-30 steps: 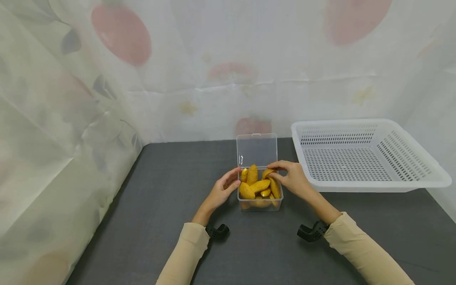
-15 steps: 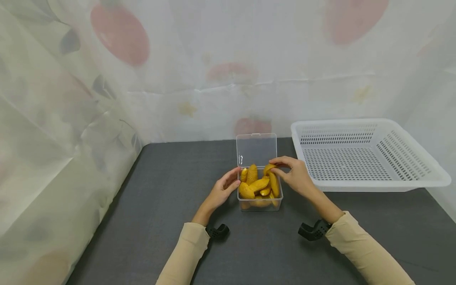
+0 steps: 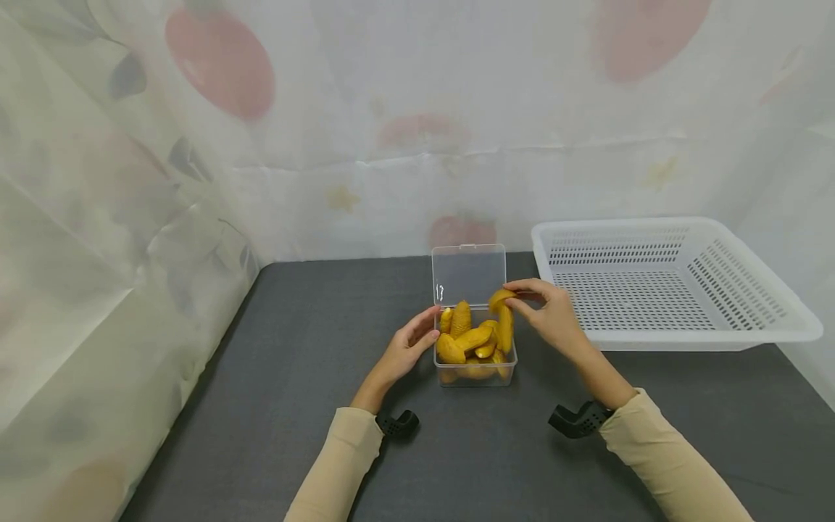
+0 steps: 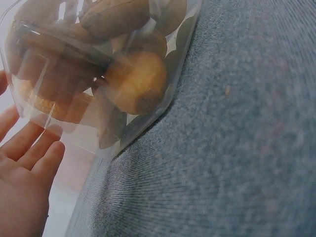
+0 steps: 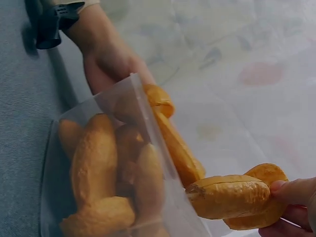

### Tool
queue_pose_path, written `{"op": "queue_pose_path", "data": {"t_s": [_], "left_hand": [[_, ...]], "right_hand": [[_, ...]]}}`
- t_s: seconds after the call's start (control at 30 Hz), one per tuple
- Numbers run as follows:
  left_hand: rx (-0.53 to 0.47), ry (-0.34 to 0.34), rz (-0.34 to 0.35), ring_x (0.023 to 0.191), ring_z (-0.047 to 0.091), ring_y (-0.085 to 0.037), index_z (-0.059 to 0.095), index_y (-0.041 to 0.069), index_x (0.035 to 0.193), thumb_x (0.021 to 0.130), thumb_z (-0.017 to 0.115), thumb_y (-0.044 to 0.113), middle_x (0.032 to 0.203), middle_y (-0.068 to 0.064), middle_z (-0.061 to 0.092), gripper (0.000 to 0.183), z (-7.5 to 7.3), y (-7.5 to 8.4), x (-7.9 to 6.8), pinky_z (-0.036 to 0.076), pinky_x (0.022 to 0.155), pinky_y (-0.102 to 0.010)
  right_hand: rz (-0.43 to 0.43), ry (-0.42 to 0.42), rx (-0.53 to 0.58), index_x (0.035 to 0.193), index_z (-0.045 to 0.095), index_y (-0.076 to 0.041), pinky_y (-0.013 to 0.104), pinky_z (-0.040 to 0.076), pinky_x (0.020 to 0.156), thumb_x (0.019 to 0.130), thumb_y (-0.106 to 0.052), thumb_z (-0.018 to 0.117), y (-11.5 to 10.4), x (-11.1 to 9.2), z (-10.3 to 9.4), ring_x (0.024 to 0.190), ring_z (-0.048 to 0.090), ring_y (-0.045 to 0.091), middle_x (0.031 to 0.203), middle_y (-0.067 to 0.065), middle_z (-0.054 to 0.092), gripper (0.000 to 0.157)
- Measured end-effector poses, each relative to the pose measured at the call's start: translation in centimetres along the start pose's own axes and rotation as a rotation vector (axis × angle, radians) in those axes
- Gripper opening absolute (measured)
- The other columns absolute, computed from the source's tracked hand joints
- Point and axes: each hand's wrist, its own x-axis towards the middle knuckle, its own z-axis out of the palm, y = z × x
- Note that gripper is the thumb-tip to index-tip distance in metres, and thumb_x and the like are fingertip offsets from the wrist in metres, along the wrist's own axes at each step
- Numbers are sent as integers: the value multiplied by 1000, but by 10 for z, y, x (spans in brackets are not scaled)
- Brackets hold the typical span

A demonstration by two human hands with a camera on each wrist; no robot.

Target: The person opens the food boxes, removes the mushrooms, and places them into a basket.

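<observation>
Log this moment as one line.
right hand: pinches yellow mushroom-shaped piece at mouth of clear box; left hand: at box's left side; lid: open; other yellow pieces: inside; white basket: right of box

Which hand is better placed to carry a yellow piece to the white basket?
Probably the right hand: it pinches a yellow piece and is nearer the white basket. The left hand touches the clear box on the opposite side.

No readable text, labels, brands, numbers or signs in any view.
</observation>
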Motion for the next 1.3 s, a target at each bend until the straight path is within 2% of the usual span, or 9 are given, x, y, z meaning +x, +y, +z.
{"op": "queue_pose_path", "data": {"t_s": [0.17,0.23,0.3,0.37,0.47,0.53,0.77,0.9,1.3], "left_hand": [[3,-12,5,144,36,-34,33,7,150,102,47,16,156,-16,35,50,-1,-1,-1,40,112,-45],[4,-17,8,144,36,-34,33,7,150,102,47,16,156,-16,35,51,-2,-1,-2,40,112,-45],[5,-21,14,143,36,-35,33,6,150,102,48,14,156,-17,35,51,-3,-2,-1,40,112,-45],[2,-33,11,143,36,-36,33,5,149,102,48,13,155,-18,35,51,-5,-1,-1,39,112,-46],[-9,-62,-5,143,36,-36,33,4,149,101,49,13,155,-19,35,51,-8,1,1,37,114,-47],[-18,-84,-20,143,36,-36,33,4,149,101,49,13,155,-19,35,52,-11,4,3,37,114,-46],[-6,-127,-53,138,42,-38,36,3,148,99,54,14,151,-22,40,53,-16,9,11,40,113,-46],[-5,-144,-87,138,44,-36,38,7,147,98,56,18,152,-19,41,54,-17,11,13,42,112,-45],[-13,-122,-82,136,46,-36,42,7,145,97,57,15,149,-18,44,50,-18,7,13,40,113,-47]], "right_hand": [[25,42,40,103,70,8,1,48,81,80,8,70,-2,0,-10,87,61,-15,99,27,71,23],[39,66,62,104,69,10,2,49,82,81,9,69,-3,-1,-15,89,58,-19,100,27,71,24],[60,89,75,105,69,10,2,49,82,82,9,68,-4,-1,-22,89,59,-20,99,15,74,23],[85,113,100,106,68,12,3,50,81,82,10,67,-3,-1,-29,89,60,-19,99,-3,74,23],[122,145,114,106,67,13,2,50,78,84,9,66,-2,-1,-41,88,61,-19,97,-28,65,23],[140,168,116,107,66,15,1,49,77,84,8,67,0,0,-49,87,61,-19,95,-34,63,23],[209,244,123,108,62,20,1,49,76,87,6,64,10,1,-74,85,63,-18,92,-33,64,26],[245,276,52,109,62,20,-1,48,74,88,2,66,18,-2,-85,83,61,-20,89,-36,61,28],[289,236,-103,109,66,13,-4,45,71,88,-4,68,28,-11,-93,81,54,-27,87,-42,54,28]]}}
